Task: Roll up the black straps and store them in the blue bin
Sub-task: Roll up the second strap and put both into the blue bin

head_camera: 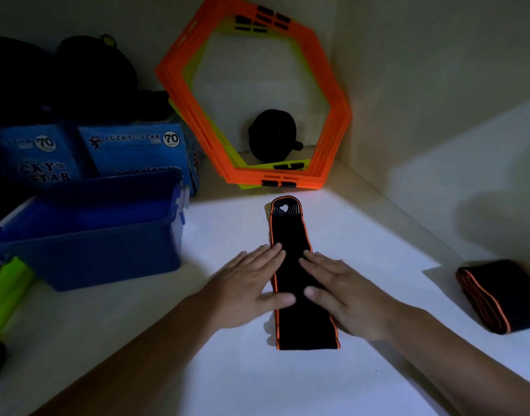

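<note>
A black strap with orange edges [290, 232] lies flat on the white table, running from near me toward the back. My left hand [251, 283] rests flat on its left side and my right hand [344, 292] rests flat on its right side, fingers spread, thumbs nearly meeting over the strap. A second black strap with orange trim [497, 295] lies folded at the right edge. The blue bin [86, 244] stands open at the left, its inside dark.
Orange and yellow hexagonal frames [335, 121] lean against the back wall with a black roller [272, 136] behind them. Blue paper packs [131, 148] stand behind the bin. Dark bags sit at the far left, and a green object [5, 292] lies beside the bin.
</note>
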Motion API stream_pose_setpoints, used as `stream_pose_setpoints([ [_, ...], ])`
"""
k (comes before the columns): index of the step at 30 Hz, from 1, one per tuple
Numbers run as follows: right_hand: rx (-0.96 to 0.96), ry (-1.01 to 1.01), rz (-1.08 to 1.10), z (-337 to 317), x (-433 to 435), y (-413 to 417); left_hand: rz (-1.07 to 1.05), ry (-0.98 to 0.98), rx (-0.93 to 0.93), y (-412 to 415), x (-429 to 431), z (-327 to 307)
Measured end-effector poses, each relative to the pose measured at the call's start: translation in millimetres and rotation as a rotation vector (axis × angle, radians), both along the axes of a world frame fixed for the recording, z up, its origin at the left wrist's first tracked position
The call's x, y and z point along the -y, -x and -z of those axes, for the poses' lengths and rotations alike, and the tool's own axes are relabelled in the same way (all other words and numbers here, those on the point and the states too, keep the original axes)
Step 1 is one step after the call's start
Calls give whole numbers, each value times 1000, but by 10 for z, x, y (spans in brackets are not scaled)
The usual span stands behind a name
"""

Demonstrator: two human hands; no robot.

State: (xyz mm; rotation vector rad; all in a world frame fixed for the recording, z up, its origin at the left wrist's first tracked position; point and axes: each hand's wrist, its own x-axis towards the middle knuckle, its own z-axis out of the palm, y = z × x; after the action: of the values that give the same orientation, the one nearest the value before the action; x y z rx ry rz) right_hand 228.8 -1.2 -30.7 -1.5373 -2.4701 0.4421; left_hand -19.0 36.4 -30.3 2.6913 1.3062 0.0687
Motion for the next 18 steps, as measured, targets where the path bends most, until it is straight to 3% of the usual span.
stream_pose_setpoints([
  [2, -216, 47, 13, -30, 39, -129, 39, -32, 191, 85, 88, -13],
  [4, -292, 101, -30, -92, 157, -273, 121, -47, 297, 191, 247, -45],
  [10, 44, 50, -241, -138, 423, -245, 257, -24, 228, 229, 517, -28],
  [15, -49, -198, -211, -49, 482, -224, 182, -21, 312, 159, 580, 33],
  [18, -184, -176, -144, -37, 507, -201, 159, -83, 419, 88, 643, 18],
])
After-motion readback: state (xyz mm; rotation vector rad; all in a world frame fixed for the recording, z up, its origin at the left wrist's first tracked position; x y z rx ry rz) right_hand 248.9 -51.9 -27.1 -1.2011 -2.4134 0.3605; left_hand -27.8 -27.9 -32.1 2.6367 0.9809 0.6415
